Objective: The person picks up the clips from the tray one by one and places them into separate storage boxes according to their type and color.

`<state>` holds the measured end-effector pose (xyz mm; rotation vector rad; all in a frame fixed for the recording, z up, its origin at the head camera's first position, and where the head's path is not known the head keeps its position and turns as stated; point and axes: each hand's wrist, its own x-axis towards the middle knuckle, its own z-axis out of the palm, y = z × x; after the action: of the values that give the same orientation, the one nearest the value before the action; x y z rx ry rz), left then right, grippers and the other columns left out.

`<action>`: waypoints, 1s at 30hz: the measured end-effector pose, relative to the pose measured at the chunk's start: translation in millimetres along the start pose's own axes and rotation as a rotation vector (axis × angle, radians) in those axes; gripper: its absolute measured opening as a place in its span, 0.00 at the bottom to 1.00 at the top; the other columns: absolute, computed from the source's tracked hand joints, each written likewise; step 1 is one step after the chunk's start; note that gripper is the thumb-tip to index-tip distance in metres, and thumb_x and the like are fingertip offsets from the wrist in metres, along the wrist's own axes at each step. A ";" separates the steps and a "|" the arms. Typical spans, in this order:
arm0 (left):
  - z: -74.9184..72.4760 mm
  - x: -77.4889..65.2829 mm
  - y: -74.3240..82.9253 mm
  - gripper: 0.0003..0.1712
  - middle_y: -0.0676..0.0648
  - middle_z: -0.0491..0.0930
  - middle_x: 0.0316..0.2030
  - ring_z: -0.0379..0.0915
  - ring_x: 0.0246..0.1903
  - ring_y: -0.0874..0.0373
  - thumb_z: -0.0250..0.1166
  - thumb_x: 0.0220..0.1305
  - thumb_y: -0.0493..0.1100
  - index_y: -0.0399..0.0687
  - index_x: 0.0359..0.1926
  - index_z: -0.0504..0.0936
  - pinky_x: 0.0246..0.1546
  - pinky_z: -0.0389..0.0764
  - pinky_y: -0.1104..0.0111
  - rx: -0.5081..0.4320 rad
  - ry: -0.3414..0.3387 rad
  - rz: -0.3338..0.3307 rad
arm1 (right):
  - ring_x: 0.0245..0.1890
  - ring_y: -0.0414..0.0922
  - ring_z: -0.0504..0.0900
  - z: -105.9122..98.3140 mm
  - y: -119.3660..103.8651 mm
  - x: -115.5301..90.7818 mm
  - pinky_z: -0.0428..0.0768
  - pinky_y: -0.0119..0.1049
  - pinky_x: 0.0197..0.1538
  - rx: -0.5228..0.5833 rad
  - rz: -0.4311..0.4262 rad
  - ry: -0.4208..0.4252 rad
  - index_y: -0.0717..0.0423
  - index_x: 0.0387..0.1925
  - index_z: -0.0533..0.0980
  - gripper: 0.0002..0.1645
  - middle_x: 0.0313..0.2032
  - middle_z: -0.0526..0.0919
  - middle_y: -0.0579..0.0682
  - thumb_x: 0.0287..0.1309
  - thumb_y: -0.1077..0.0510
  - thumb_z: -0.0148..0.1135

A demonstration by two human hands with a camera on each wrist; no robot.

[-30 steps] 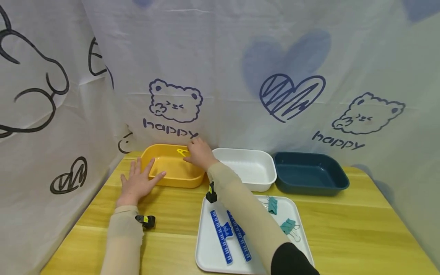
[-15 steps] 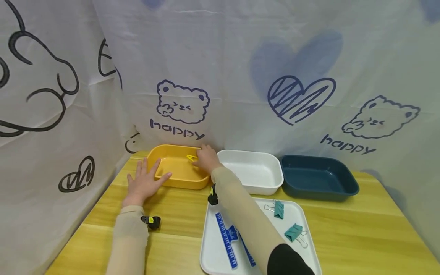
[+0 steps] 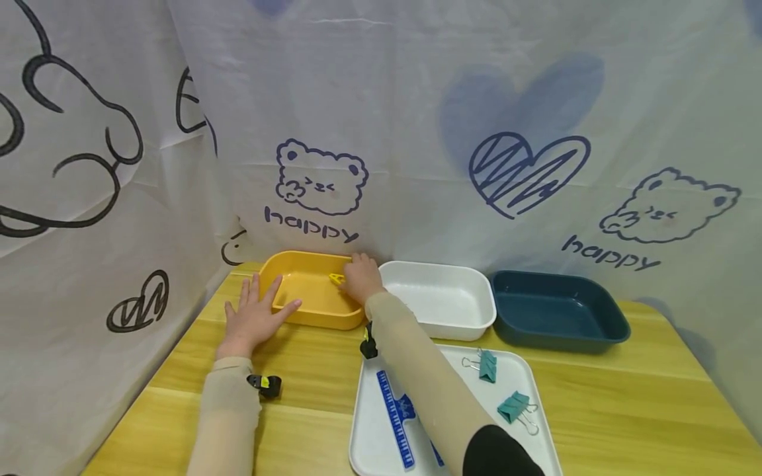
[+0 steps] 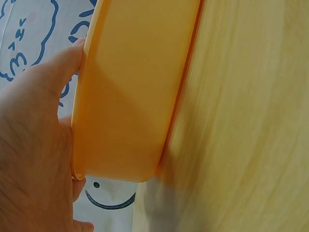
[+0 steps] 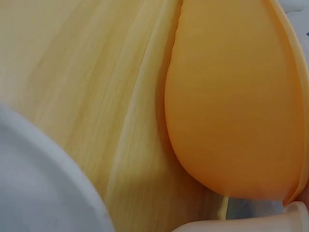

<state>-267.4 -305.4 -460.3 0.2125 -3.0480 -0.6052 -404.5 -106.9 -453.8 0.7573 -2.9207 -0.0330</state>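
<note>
my right hand (image 3: 361, 279) pinches a small yellow clip (image 3: 337, 278) over the yellow tray (image 3: 309, 311), near its right rear corner. my left hand (image 3: 253, 317) lies flat, fingers straight against the tray's left wall. step, i judge: dropping the clip in. next calls for loosening the pinch. clip's long axis runs roughly left-right, tip toward the left.

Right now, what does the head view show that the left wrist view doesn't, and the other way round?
Head view only: the right hand holding a small yellow clip over the yellow bin, the white bin, the blue bin, and the tray with rulers. Left wrist view only: the yellow bin's outer wall seen close up. Both: the left hand against that bin, and the wooden table.
</note>
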 end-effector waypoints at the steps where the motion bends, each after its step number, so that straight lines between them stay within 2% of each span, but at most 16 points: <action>1: 0.3 0.2 -0.3 0.54 0.34 0.25 0.76 0.20 0.75 0.33 0.38 0.60 0.82 0.60 0.78 0.41 0.64 0.29 0.26 -0.001 0.001 0.001 | 0.51 0.47 0.72 -0.2 -0.2 -0.2 0.73 0.42 0.60 -0.005 0.000 -0.001 0.52 0.46 0.83 0.24 0.54 0.77 0.50 0.59 0.39 0.64; 8: 0.4 0.4 -0.3 0.54 0.34 0.25 0.76 0.21 0.75 0.33 0.39 0.60 0.81 0.60 0.78 0.41 0.64 0.29 0.26 0.002 0.007 0.000 | 0.54 0.48 0.71 -3.3 -2.5 -2.3 0.71 0.42 0.60 -0.044 -0.002 -0.019 0.51 0.46 0.83 0.24 0.57 0.76 0.51 0.58 0.39 0.65; 17: -0.4 -0.8 1.1 0.53 0.34 0.27 0.77 0.21 0.75 0.34 0.40 0.61 0.81 0.60 0.78 0.42 0.64 0.30 0.26 0.000 0.006 -0.007 | 0.55 0.48 0.69 3.5 -3.9 1.2 0.71 0.41 0.60 -0.125 -0.002 -0.054 0.47 0.42 0.83 0.20 0.56 0.74 0.50 0.58 0.38 0.64; 30: -1.5 -1.9 0.7 0.53 0.35 0.24 0.76 0.17 0.75 0.34 0.39 0.61 0.81 0.60 0.78 0.40 0.63 0.28 0.26 -0.016 -0.008 -0.005 | 0.55 0.47 0.69 -0.4 -5.3 -2.5 0.71 0.40 0.60 -0.121 -0.005 -0.064 0.48 0.45 0.83 0.23 0.57 0.74 0.50 0.59 0.37 0.63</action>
<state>-265.5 -305.1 -458.6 0.2178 -3.0504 -0.6326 -399.8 -110.3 -454.0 0.7577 -2.9447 -0.2360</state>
